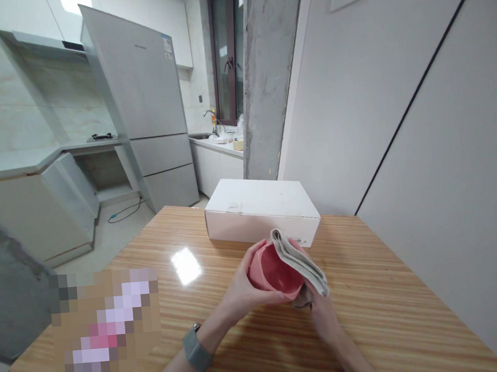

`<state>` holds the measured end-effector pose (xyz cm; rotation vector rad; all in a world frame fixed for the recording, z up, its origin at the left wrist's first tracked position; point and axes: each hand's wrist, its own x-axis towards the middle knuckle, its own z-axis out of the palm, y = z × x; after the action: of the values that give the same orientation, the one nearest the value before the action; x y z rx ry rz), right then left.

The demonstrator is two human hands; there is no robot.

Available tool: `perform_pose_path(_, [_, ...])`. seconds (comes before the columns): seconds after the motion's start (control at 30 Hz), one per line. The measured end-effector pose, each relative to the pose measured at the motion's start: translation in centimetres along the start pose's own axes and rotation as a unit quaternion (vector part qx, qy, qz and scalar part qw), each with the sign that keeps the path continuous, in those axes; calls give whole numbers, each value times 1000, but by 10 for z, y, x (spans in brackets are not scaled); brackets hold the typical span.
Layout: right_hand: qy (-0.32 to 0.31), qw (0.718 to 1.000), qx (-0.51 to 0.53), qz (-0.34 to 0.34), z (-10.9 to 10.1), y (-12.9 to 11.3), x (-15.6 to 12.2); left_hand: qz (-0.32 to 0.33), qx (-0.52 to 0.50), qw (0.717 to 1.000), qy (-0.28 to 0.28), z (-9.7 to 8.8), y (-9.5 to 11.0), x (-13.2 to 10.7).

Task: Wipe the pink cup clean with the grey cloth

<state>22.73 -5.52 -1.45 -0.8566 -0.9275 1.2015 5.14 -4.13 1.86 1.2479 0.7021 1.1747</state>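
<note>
A pink bowl [276, 272] is tilted above the table, its hollow inside turned toward me. My left hand [245, 283] is closed around its left side, thumb along the lower rim and fingers up near the top. A folded light grey cloth [301, 262] lies over the bowl's right edge. My right hand [321, 312] grips that cloth against the bowl; most of its fingers are hidden behind the cloth. On my left wrist sits a watch with a grey-green band [196, 349].
A white box [260, 199] stands on the wooden table [381, 290] just beyond my hands. At the left a blurred-out patch [107, 329] covers something on the tabletop. Past the table are a fridge [150, 90], a sink counter and a concrete pillar [265, 64]; a wall borders the right side.
</note>
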Motion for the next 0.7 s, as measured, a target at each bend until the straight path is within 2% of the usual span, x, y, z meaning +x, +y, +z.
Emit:
perform_pose_path(0.07, [-36,987,-111,-109,9,-9,-2,-9,6,1000,16,2,0,0])
perform_pose_path(0.13, [-73,961,-190,-188,14,-14,-5,-19,16,999,34,2,-3,1])
perform_pose_path(0.27, [-148,911,-294,-251,9,-14,-6,-8,33,999,43,-1,-12,3])
perform_pose_path(0.33, [-196,866,-359,-286,2,-12,-5,1,30,999,32,-5,-17,4])
perform_pose_path(0.43, [-269,778,-445,-352,-9,-11,0,-20,21,1000,-1,-9,-21,5])
perform_pose_path(0.5, [-301,731,-483,-377,-13,-12,2,-71,-10,997,-12,-10,-22,6])
perform_pose_path(0.6, [-337,691,-518,-376,-11,-14,1,-149,-107,982,-35,-8,-19,9])
perform_pose_path(0.7, [-369,672,-545,-339,-4,-15,-2,-128,-106,986,-14,-6,-18,9])
